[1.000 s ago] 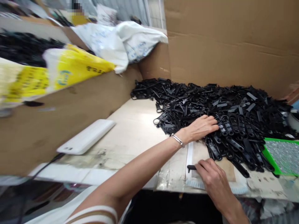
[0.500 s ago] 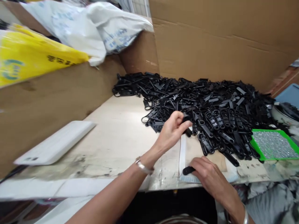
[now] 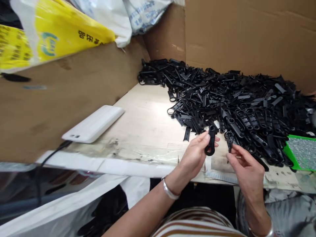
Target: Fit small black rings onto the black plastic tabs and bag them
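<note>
My left hand (image 3: 195, 154) grips a long black plastic part (image 3: 210, 141) with a round hole at its lower end, thumb across its side. To the right, my right hand (image 3: 247, 166) pinches another black plastic piece (image 3: 229, 140) with a ring-shaped top between thumb and fingertips. The two pieces are apart, held above the front of the table. Just behind both hands lies a large heap of similar black parts (image 3: 222, 92), some with ring ends and some flat. Several are lined up side by side near the heap's front.
A green tray (image 3: 291, 154) of small shiny pieces stands at the right. On the left of the table (image 3: 143, 131) rests a white power bank-like block (image 3: 93, 124) with a black cable (image 3: 50, 158). Cardboard walls (image 3: 247, 36) enclose the back and left; plastic bags (image 3: 74, 24) hang over the left one.
My left hand has come back from the heap with a black part. My right hand has lifted from the table edge, holding a ring-topped piece. The view has shifted.
</note>
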### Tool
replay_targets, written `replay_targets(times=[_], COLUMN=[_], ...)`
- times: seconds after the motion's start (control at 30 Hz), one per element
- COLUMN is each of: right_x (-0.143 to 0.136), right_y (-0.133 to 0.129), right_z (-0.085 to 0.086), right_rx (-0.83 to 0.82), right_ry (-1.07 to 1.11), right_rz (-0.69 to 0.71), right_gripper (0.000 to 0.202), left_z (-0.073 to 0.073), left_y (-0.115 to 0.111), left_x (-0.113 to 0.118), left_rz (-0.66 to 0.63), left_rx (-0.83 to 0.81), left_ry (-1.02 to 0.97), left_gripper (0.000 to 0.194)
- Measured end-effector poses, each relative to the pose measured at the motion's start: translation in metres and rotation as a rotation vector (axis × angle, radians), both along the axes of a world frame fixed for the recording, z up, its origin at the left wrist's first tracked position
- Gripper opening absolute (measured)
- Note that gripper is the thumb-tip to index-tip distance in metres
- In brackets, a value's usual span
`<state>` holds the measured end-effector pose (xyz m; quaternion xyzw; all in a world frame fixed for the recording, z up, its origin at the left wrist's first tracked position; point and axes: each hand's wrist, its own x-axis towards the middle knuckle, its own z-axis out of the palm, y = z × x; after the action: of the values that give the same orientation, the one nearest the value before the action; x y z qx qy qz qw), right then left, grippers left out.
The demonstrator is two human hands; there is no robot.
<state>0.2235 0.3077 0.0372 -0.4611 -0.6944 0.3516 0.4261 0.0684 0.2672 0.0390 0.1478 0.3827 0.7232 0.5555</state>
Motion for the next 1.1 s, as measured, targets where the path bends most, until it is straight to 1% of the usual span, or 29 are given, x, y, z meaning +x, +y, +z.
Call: replay_targets(times=[0.13, 0.27, 0.43, 0.6, 0.73, 0.8, 0.87, 0.93, 1.0, 1.1], right_x=[-0.031, -0.046, -0.050, -0.052, -0.052, -0.051, -0.048, -0.046, -0.044, -0.043], right_y=[-0.005, -0.003, -0.002, -0.002, -0.002, -0.002, -0.002, -0.001, 0.000, 0.002], right_z=[0.006, 0.002, -0.003, 0.000, 0.003, 0.004, 0.005, 0.008, 0.010, 0.013], right_rx=[0.094, 0.123, 0.139, 0.141, 0.134, 0.119, 0.097, 0.073, 0.049, -0.033], right_ry=[-0.007, -0.045, -0.077, -0.059, -0.056, -0.052, -0.047, -0.047, -0.049, -0.030], right_rz=[0.009, -0.012, -0.006, 0.015, 0.034, 0.047, 0.057, 0.067, 0.078, 0.100], right_gripper=[0.028, 0.030, 0.033, 0.028, 0.025, 0.024, 0.023, 0.022, 0.021, 0.021], left_z=[-0.001, -0.002, -0.004, -0.006, -0.010, -0.011, -0.011, -0.011, -0.010, -0.010], left_y=[-0.003, -0.004, -0.001, -0.002, -0.005, -0.007, -0.010, -0.013, -0.015, -0.016], left_x=[0.007, 0.010, 0.010, 0.008, 0.005, 0.001, -0.002, -0.004, -0.005, -0.002], left_rz=[0.007, 0.009, -0.002, -0.064, -0.089, -0.107, -0.150, -0.197, -0.234, -0.200], left_rx=[0.070, 0.135, 0.157, 0.159, 0.171, 0.184, 0.214, 0.248, 0.246, 0.180], left_ry=[0.030, 0.065, 0.089, 0.052, -0.011, 0.001, 0.086, 0.226, 0.406, 0.755], left_gripper=[0.026, 0.028, 0.032, 0.035, 0.037, 0.038, 0.042, 0.048, 0.052, 0.053])
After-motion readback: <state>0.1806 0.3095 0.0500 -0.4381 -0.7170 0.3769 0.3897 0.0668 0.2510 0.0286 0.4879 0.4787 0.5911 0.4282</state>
